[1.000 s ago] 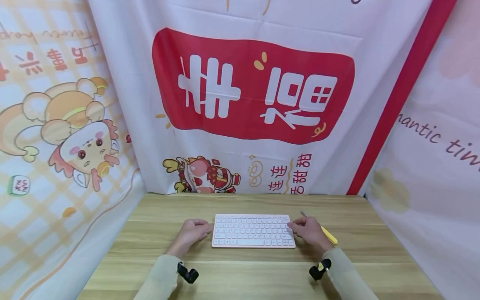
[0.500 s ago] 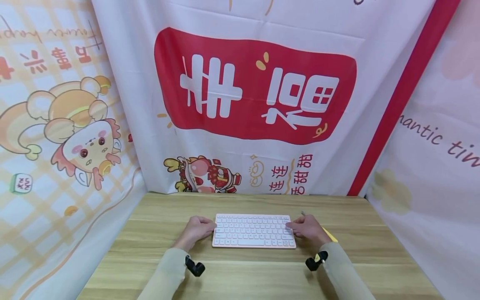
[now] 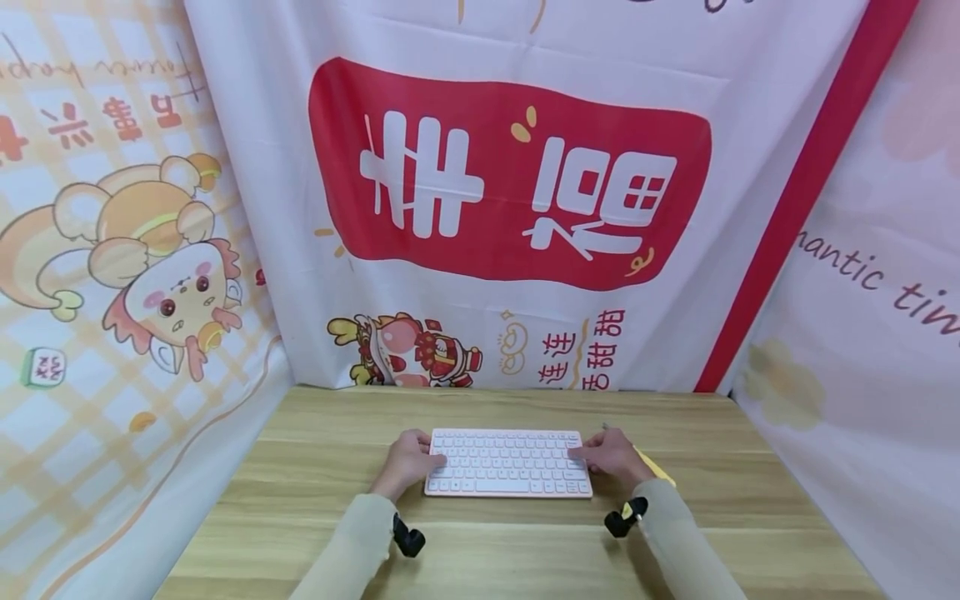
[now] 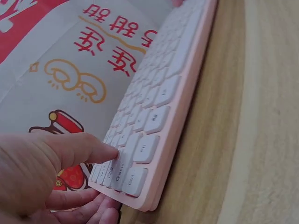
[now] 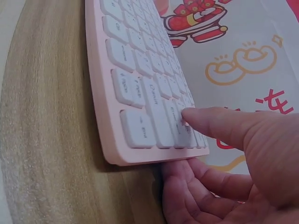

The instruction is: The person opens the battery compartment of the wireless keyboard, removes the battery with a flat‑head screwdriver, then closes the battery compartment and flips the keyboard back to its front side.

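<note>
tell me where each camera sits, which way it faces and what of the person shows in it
Head: on the head, facing forward and down at the keyboard, table and printed cloth; left hand, right hand and both sleeves show.
Left wrist: on that wrist, looking along the keyboard from its left end; the left hand's thumb and fingers show.
Right wrist: on that wrist, looking along the keyboard from its right end; the right hand's thumb and fingers show.
Shared by both wrist views: keyboard, table and the cloth's orange drawing.
</note>
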The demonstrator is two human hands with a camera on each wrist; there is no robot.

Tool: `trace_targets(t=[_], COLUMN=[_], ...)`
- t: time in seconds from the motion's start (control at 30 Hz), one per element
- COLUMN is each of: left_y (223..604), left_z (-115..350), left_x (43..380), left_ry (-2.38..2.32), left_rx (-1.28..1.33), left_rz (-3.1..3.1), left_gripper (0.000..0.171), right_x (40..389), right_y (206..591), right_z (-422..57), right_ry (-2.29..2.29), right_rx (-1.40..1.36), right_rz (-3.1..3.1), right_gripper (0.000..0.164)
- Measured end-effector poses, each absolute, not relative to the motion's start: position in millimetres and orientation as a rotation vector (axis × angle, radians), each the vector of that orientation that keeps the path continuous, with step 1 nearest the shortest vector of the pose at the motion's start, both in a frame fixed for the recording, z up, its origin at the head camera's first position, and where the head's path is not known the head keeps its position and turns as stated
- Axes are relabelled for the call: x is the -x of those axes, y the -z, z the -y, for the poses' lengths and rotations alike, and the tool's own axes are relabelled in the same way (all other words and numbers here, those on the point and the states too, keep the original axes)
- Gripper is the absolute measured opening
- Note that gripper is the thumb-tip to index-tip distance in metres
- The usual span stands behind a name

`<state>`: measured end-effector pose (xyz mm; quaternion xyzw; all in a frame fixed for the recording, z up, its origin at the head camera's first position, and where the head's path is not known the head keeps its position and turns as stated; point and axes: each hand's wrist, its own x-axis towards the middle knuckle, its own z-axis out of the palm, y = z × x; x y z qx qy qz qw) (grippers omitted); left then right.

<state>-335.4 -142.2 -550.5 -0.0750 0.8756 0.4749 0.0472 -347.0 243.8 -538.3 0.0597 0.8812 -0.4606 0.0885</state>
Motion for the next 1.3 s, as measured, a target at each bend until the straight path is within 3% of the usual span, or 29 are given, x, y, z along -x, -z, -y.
trace_targets(t=[0.43, 0.67, 0.87, 1.07, 1.3], left_y=[521.5, 501.1, 495.3, 498.1, 511.7], left_z=[143.3, 131.2, 103.2, 66.7, 33.0], left_x=[316.2, 298.2, 286.9, 281.0, 288.0], left_ry=[-1.187, -1.010, -0.940, -0.803, -0.737], left_rx=[0.020, -0.246, -0.613, -0.882, -1.021], left_rz=[-2.758, -2.831, -2.763, -2.782, -2.872], left_gripper=[0.030, 0.077, 0.102, 0.110, 0.113], right_x=[334.0, 326.9, 322.0, 318.7, 320.8], right_y=[532.0, 516.8, 504.3, 496.5, 493.8], right_z=[-240.9, -232.9, -228.5, -224.6, -220.0], right_ry=[1.587, 1.663, 1.765, 1.854, 1.904], right_rx=[-0.266, -0.297, -0.272, -0.258, -0.234], right_rz=[-2.484, -2.466, -2.456, -2.438, -2.407], right_gripper=[0.044, 0.044, 0.044, 0.042, 0.043])
